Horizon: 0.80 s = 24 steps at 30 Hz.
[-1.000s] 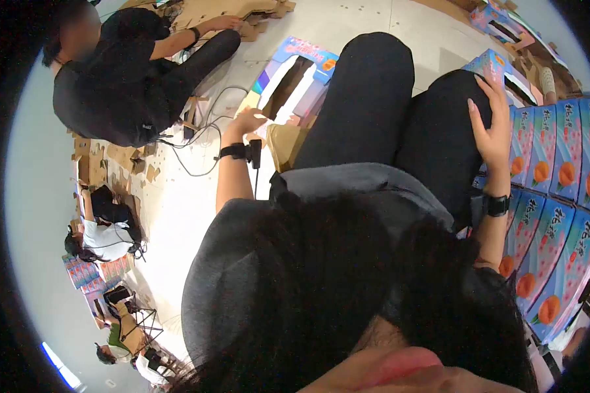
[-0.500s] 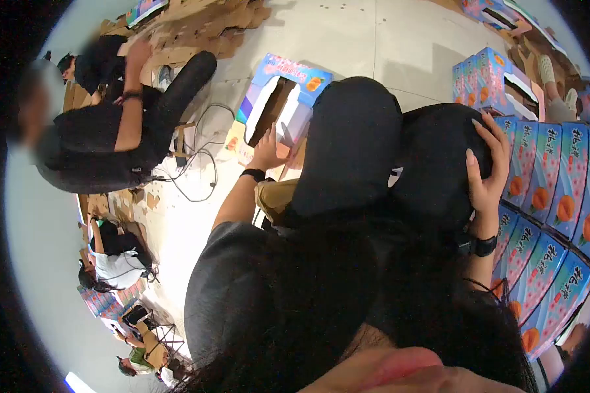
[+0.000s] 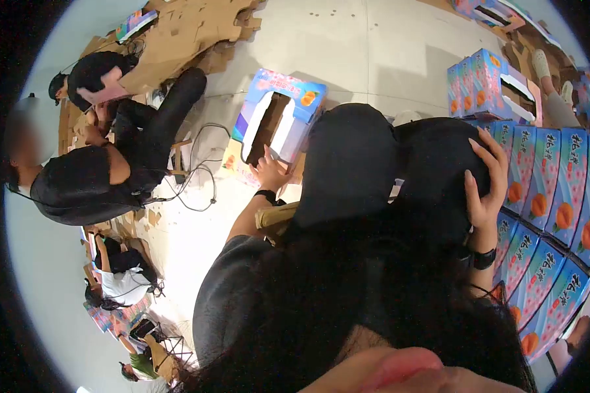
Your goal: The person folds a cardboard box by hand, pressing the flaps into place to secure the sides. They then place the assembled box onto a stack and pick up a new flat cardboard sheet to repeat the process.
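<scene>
Lying on the floor (image 3: 328, 59), just left of the left knee (image 3: 351, 141): one carton (image 3: 285, 128), its long opening facing up and showing a dark inside; contents not discernible.

Left hand (image 3: 271, 171): reaching over the carton's near edge, fingers loosely spread, the index stretching toward the near end of the opening; no pinch is showing, and firmness of contact cannot be told.

Right hand (image 3: 488, 183): resting on the right knee (image 3: 442, 157), fingers spread, gripping nothing visible.

Boxes (image 3: 560, 177): standing in two packed rows beside the right arm.

Far cartons (image 3: 482, 82): sitting beyond the far end of the boxes, one showing a similar opening.

Cable (image 3: 206, 164): looping across the floor near the carton's left edge.

Cardboard (image 3: 196, 33): covering the floor toward its far left corner, near a person in black (image 3: 78, 187).

Risks, as judged: a hard push at the opening could be bending its white rim; a shifting left knee could be shoving the carton's right edge; a caught cable could be dragging against the carton; a swinging right elbow could be tipping the nearest boxes.

Labels: the carton's far edge is bearing pinkish lettering, too blurred for reading, and an orange fruit; the boxes are carrying large dark brush-style characters, a small red mark, pink blossoms and orange fruit. No brand is reading clearly.
</scene>
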Motion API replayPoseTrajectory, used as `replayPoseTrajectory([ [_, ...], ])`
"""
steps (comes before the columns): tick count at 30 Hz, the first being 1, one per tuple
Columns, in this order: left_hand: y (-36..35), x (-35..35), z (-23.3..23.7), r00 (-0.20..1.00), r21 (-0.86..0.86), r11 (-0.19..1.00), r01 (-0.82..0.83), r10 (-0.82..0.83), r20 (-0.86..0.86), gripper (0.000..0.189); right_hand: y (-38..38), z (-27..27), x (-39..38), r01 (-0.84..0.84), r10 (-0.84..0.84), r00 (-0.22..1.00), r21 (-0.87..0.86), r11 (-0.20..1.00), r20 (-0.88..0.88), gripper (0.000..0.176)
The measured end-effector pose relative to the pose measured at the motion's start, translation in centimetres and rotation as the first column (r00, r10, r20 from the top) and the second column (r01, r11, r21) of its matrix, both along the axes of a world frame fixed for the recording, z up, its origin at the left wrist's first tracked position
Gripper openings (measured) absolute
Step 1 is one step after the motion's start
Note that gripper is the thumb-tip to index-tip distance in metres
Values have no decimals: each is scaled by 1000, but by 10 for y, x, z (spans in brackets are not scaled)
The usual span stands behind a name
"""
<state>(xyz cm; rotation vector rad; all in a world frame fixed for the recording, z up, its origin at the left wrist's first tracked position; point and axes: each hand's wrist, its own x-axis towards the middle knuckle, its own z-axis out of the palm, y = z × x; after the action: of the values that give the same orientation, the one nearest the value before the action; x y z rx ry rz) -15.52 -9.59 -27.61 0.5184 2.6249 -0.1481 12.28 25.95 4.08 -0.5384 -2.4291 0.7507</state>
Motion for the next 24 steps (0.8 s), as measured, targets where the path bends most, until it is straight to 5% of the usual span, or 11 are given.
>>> replayPoseTrajectory([
  [4,-2,-2,5,1000,108,994,-10,11,-7,128,0,-1,2,10,-10,1000,-2,1000,-7,40],
  [7,17,7,33,990,187,981,44,-18,-138,66,-2,1,3,16,-16,1000,-19,1000,-11,40],
  [10,29,7,48,967,317,938,141,-62,-246,53,-3,1,3,6,-7,1000,-9,1000,-17,40],
  [11,26,3,37,960,435,896,91,37,-278,50,-4,2,3,0,0,1000,1,1000,-18,39],
  [15,37,-15,52,959,610,787,90,97,-267,60,-3,1,6,2,-2,999,-1,1000,-46,39],
  [16,44,-20,66,979,579,814,-56,159,-130,93,-4,0,7,6,-6,999,0,1000,-54,39],
  [21,54,-44,110,948,644,701,-307,288,139,85,-2,-3,13,23,-20,998,45,999,-60,38],
  [24,61,-45,150,948,784,540,-307,246,202,80,-3,-2,14,17,-14,996,40,999,-86,36],
])
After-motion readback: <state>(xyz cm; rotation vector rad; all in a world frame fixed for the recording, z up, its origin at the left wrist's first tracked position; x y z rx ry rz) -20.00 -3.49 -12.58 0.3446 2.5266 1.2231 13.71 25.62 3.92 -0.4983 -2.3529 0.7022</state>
